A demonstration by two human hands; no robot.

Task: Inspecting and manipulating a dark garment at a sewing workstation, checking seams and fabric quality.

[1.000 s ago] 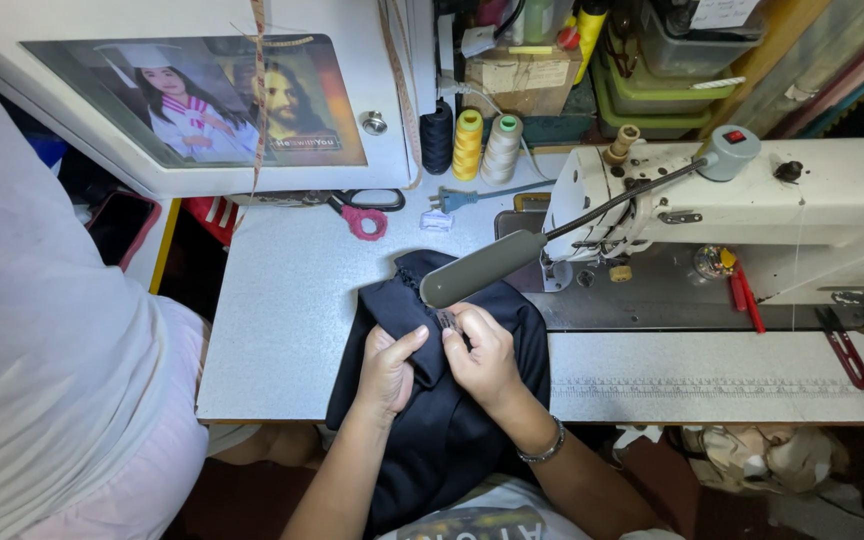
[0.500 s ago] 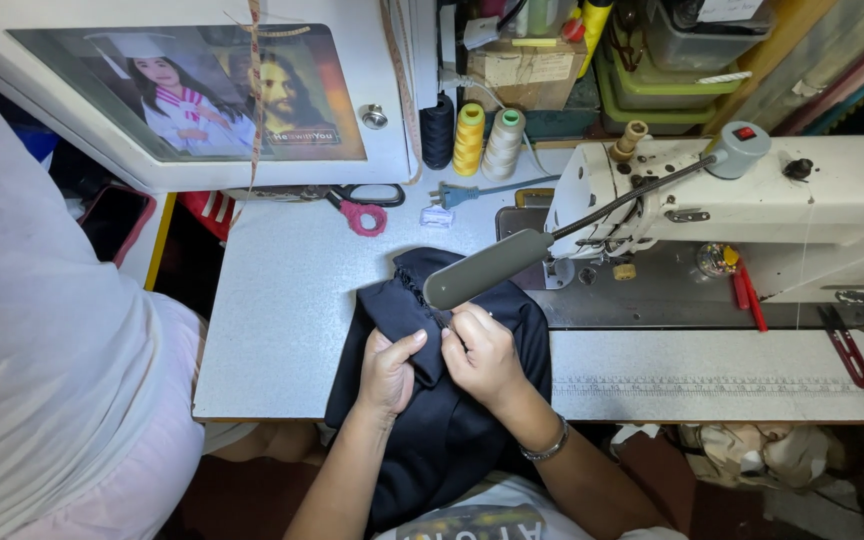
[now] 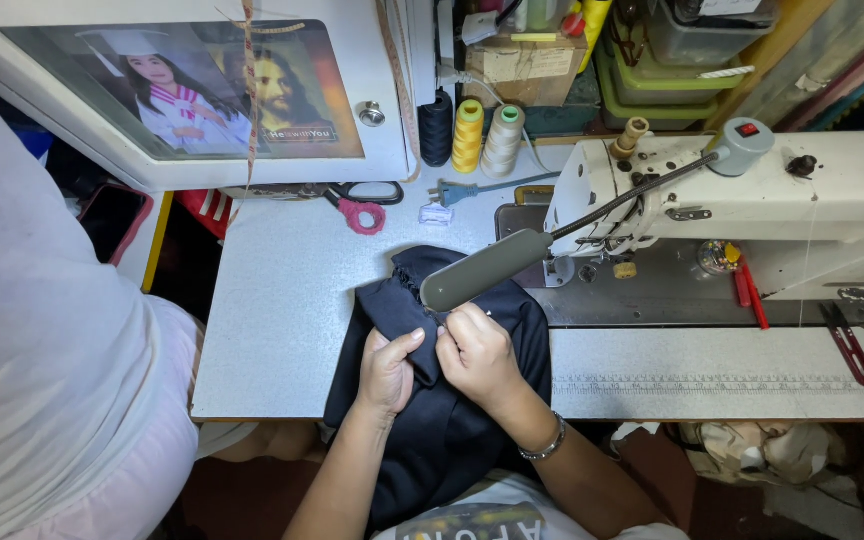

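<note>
Both hands grip a dark navy garment [image 3: 442, 430] at the near edge of the pale grey bench [image 3: 282, 300]: the left hand [image 3: 389, 372] and right hand [image 3: 479, 355] have fingers closed on a fold. A white sewing machine [image 3: 752, 190] stands to the right, thread cones [image 3: 482, 135] and scissors [image 3: 362, 200] behind, with cluttered shelves beyond.

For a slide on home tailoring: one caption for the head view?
Both hands, left hand and right hand, pinch dark navy fabric beside a white sewing machine.

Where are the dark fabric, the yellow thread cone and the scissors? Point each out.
dark fabric [image 3: 452, 440], head view, on the bare cloth below the hands.
yellow thread cone [image 3: 468, 135], head view, mid-cone.
scissors [image 3: 362, 203], head view, on the handles, one black, one pink.
</note>
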